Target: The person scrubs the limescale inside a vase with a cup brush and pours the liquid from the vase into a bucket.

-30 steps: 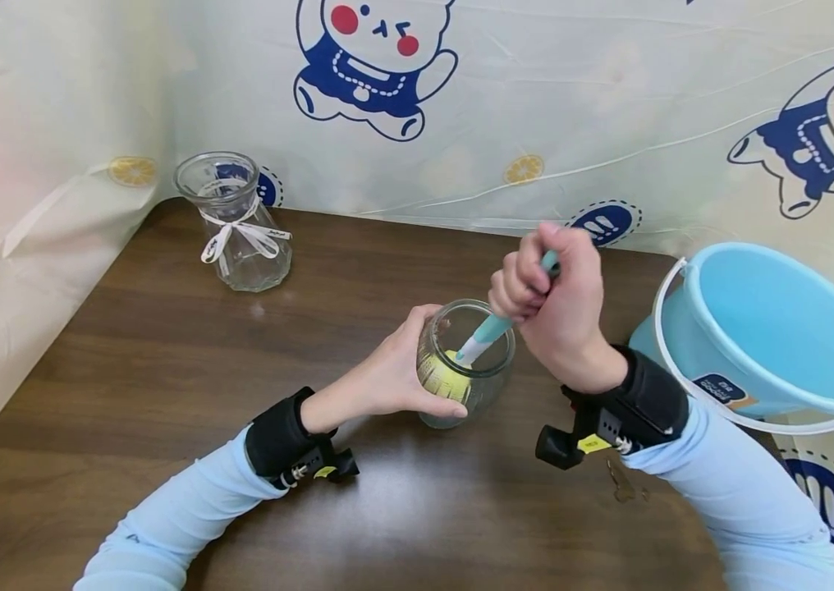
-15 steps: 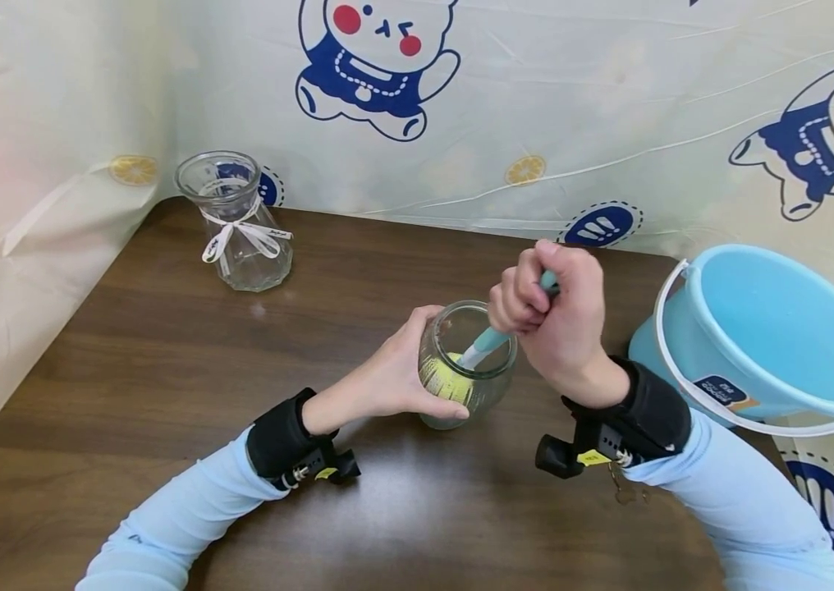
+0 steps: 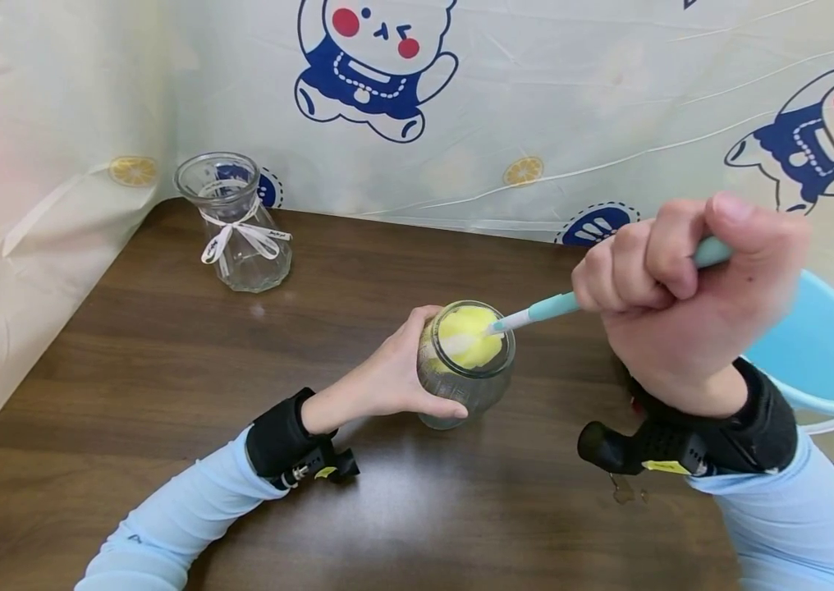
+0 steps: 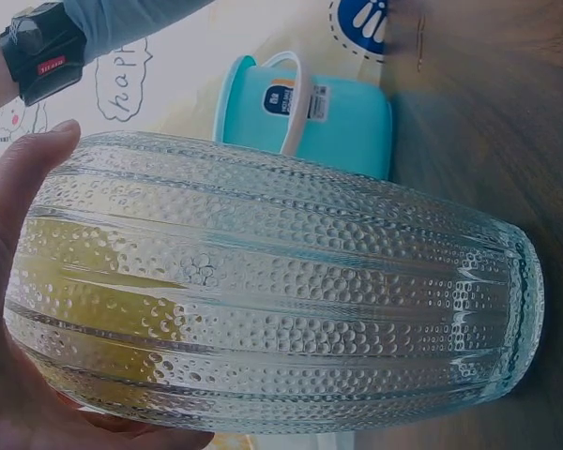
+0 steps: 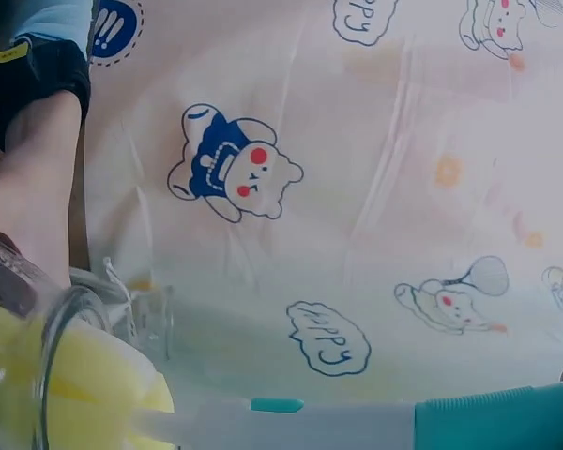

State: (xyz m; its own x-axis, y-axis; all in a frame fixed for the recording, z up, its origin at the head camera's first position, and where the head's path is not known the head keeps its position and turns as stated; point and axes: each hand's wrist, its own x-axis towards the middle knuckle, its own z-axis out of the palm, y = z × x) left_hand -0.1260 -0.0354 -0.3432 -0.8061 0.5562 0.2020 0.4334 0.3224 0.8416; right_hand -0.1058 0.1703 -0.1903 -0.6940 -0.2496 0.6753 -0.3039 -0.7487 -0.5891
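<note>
My left hand grips the side of a round clear glass jar on the table, thumb toward me and fingers around the far side. In the left wrist view the jar shows a dimpled, ribbed wall with yellow behind its mouth end. Raised at the right, my right hand holds the teal handle of a sponge bottle brush in curled fingers. The brush's yellow sponge head sits in the jar's mouth, its handle slanting up to the right. The right wrist view shows the sponge at the glass rim.
A clear glass vase with a white ribbon bow stands at the back left. Behind my right hand is a light blue bucket, partly hidden. A printed curtain hangs behind the table. Small wet spots lie near my right wrist.
My right hand has risen and moved right, drawing the brush up so its sponge has come from deep in the jar to its mouth. The left hand and jar have stayed put.
</note>
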